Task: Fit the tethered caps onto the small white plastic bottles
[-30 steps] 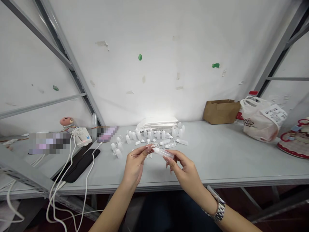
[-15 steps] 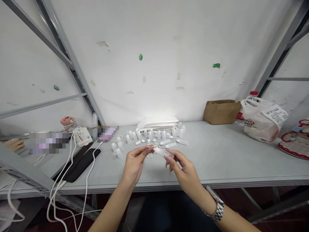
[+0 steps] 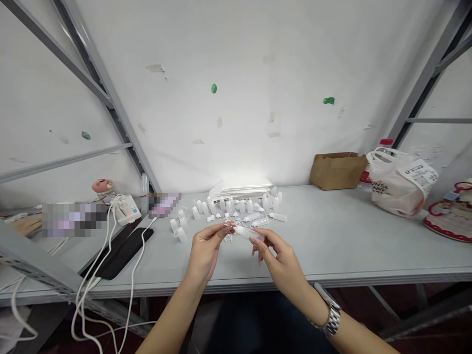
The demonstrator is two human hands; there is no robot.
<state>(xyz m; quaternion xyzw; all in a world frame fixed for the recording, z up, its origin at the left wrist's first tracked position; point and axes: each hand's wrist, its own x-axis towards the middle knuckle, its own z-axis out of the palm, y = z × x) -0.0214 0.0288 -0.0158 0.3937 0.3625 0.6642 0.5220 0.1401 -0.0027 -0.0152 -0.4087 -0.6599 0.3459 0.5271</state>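
Observation:
A small translucent plastic squeeze bottle is held nearly level above the table, tilted slightly down to the right. My right hand grips its body between thumb and fingers. At its nozzle end, the thumb and fingertips of my left hand are pinched together; they partly hide the cap and strap there. Behind my hands, several like bottles stand in a loose group, one of them an upright bottle. A few more lie on their sides, such as a fallen bottle. Small white caps are scattered among them.
A stack of white sheets lies against the wall. To the right are a cardboard box and a plastic bag. At left, white cables cross a black phone-like slab beside a power strip and a metal post.
Both hands keep almost the same hold on the bottle, with barely any shift. At far left, another person's hand has moved slightly. The view has shifted slightly.

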